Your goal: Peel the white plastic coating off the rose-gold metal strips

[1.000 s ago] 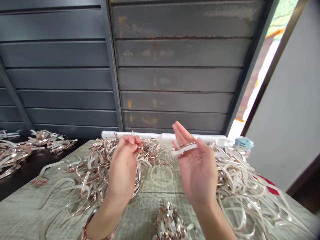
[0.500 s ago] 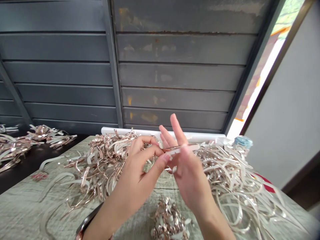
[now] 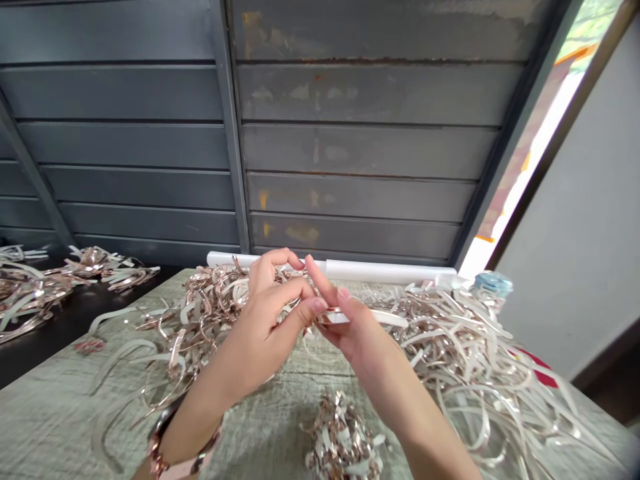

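Observation:
Above the table both hands meet on one ribbon strip (image 3: 393, 319), white on one face and rose-gold on the other. My left hand (image 3: 273, 320) pinches its left end between thumb and index finger. My right hand (image 3: 363, 330) has its thumb pressed over the strip against the fingers, and the strip's free end sticks out to the right. The fingertips of both hands nearly touch. Below them on the table sits a small bunch of curled shiny ribbon (image 3: 343, 440). A bracelet (image 3: 183, 460) circles my left wrist.
Loose ribbon heaps lie left (image 3: 215, 313) and right (image 3: 465, 353) on the wood-grain table (image 3: 55, 413). A white tube (image 3: 390, 271) runs along the back by the grey slatted wall (image 3: 350, 153). More ribbons (image 3: 95, 263) lie on a black surface. A blue roll (image 3: 493, 283) stands back right.
My right hand's raised, spread fingers have come down and its thumb has closed over the strip. My left hand keeps its pinch, and its bracelet shows more fully.

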